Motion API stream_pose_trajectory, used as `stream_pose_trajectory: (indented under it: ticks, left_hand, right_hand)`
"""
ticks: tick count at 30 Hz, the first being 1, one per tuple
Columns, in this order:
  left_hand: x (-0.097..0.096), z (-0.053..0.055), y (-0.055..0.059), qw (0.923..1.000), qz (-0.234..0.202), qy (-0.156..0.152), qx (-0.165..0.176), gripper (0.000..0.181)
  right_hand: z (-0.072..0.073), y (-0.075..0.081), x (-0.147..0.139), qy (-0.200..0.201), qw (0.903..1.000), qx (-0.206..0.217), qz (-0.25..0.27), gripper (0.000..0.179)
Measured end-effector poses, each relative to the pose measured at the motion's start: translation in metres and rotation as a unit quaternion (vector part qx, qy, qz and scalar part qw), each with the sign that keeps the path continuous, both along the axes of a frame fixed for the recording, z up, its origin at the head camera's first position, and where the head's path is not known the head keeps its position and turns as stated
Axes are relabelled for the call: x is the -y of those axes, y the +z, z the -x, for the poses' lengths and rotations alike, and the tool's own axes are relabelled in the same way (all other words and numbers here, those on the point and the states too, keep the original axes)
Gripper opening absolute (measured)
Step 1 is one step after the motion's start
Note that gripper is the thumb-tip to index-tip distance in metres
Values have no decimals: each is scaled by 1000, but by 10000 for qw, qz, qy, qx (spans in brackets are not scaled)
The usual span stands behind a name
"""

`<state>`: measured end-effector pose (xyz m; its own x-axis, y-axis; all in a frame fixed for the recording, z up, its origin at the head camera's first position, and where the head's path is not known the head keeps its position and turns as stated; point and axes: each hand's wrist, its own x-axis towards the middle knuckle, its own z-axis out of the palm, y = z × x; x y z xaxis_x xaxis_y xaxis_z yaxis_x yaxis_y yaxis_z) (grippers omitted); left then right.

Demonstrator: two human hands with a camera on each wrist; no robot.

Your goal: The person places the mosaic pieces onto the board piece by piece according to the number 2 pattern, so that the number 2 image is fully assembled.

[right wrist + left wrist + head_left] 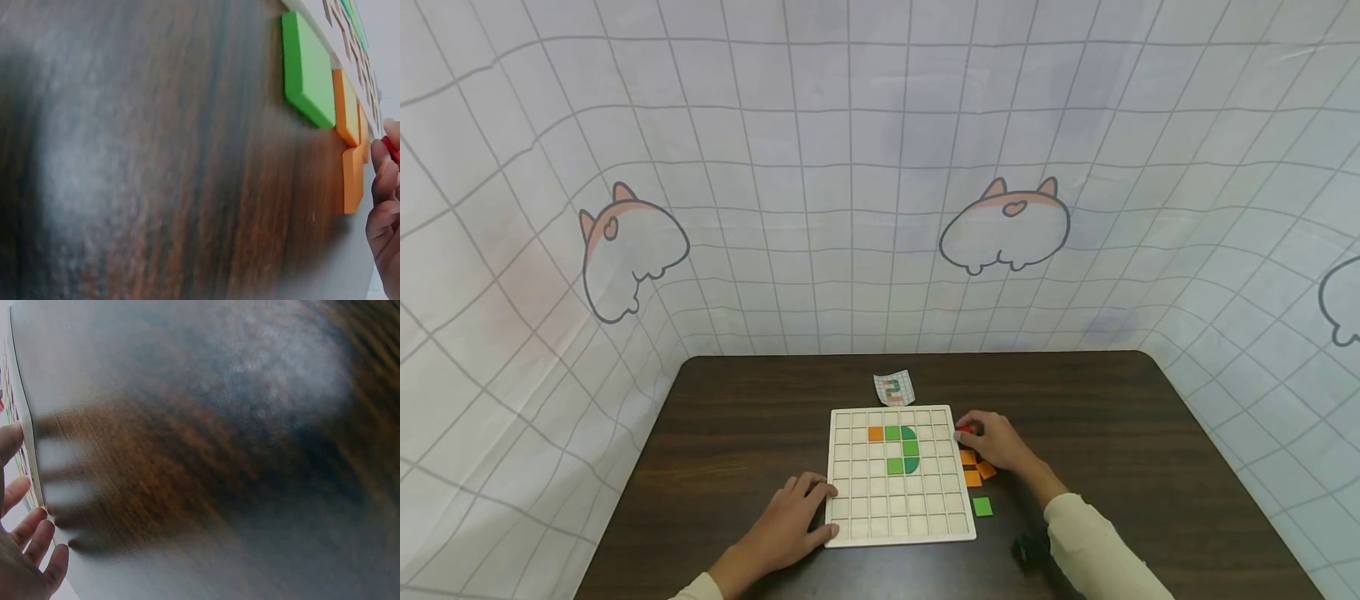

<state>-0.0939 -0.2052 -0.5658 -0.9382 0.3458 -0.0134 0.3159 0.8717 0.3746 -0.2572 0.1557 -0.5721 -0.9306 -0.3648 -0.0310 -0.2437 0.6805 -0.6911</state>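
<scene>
A white square grid board (880, 504) lies on the dark wooden table. Set in its upper middle are an orange tile (876, 434), several light green tiles (911, 448) and two darker green rounded ones (912, 465). Beside the board's right edge, my right hand (996, 442) pinches a red tile (391, 151) between thumb and fingers; its shape is mostly hidden. My left hand (786, 521) rests at the board's lower left edge, thumb and fingertips touching the rim, fingers spread.
Several loose orange tiles (973, 478) lie right of the board, below my right hand. A light green tile (982, 507) lies nearer me. Behind the board is a small card with a coloured pattern (894, 388). Something black (1028, 550) sits by the right forearm.
</scene>
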Motion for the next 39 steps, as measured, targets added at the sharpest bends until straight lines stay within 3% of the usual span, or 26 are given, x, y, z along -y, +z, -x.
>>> stream_pose_trajectory:
  ticks: [8, 22, 33, 39]
  left_hand:
    - [0, 0, -1, 10000, -8, -5, -31, 43]
    - [1, -1, 0, 10000, -74, -34, 9, 43]
    - [0, -2, 2, 10000, -75, -30, -40, 42]
    - [0, -3, 2, 9999, -113, -26, -76, 42]
  right_hand:
    - [-4, 6, 11, 137, 9970, 410, 639, 22]
    - [-15, 15, 41, 905, 9892, 592, 984, 20]
    - [-22, 18, 59, 1616, 9830, 246, 842, 16]
    - [-26, 19, 68, 1719, 9803, 269, 940, 19]
